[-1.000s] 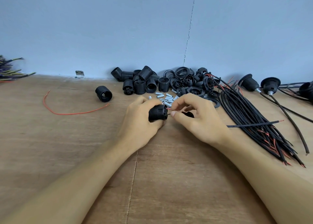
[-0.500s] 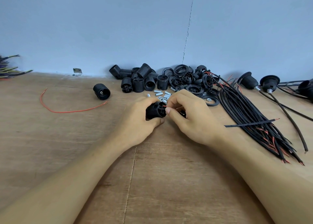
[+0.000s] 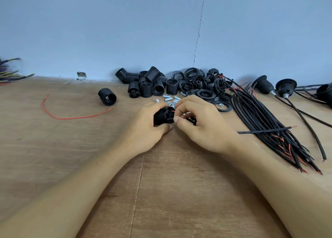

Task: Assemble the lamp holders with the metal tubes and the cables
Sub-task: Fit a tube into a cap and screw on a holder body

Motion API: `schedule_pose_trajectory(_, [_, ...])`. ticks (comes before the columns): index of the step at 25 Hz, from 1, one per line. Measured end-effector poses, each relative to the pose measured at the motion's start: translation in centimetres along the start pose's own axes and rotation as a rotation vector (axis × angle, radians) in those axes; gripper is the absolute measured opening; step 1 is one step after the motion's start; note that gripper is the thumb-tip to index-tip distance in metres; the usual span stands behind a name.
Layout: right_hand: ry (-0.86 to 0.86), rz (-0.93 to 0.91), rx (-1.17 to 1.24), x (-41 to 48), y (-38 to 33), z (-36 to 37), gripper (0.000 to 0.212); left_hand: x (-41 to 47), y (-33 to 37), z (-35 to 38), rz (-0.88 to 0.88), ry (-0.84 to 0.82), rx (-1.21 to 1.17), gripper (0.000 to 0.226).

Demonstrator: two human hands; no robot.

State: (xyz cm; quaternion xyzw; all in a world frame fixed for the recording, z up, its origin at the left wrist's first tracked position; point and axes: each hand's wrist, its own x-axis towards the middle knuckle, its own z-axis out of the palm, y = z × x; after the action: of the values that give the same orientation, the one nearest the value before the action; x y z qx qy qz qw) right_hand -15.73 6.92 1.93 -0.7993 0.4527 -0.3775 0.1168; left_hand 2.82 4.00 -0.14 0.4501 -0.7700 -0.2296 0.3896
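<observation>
The left grip (image 3: 143, 128) is curled round a ribbed black holder (image 3: 162, 118), which lies on its side with its closed end turned to the right grip (image 3: 203, 128). That grip's thumb and forefinger are closed to a pinch on a red wire end (image 3: 182, 116) right at the holder's end face. A black part shows under its palm, too hidden to name. From behind its wrist one cable (image 3: 265, 130) runs out to the right, across the cable bundle (image 3: 260, 112) that fans toward the table's (image 3: 71, 166) right edge.

Just beyond both grips lie the metal tubes (image 3: 168, 99), almost touching the knuckles. Behind these, against the wall (image 3: 125, 31), sit a heap of holders (image 3: 149, 86) and a heap of rings (image 3: 201, 83). Far right of the right grip, past the bundle, are finished holders (image 3: 285, 86) with cables fitted.

Left of the left grip, well apart, a lone holder (image 3: 107, 96) and a loose wire (image 3: 71, 118) lie on bare wood. The table near the person, under both forearms, is open board with one seam running down it.
</observation>
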Motion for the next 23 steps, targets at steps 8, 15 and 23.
schedule_pose_trajectory(8, [-0.012, 0.183, 0.273, 0.22, -0.51, -0.6, 0.006, 0.03, -0.74, -0.34, -0.036, -0.048, -0.095, 0.046])
schedule_pose_trajectory(15, [0.022, 0.289, 0.369, 0.38, -0.57, -0.71, 0.003, 0.12, -0.94, -0.41, -0.06, -0.061, -0.138, 0.045])
schedule_pose_trajectory(23, [-0.032, 0.384, 0.425, 0.23, -1.06, -0.58, 0.014, 0.18, -0.9, -0.82, -0.086, -0.109, -0.204, 0.045])
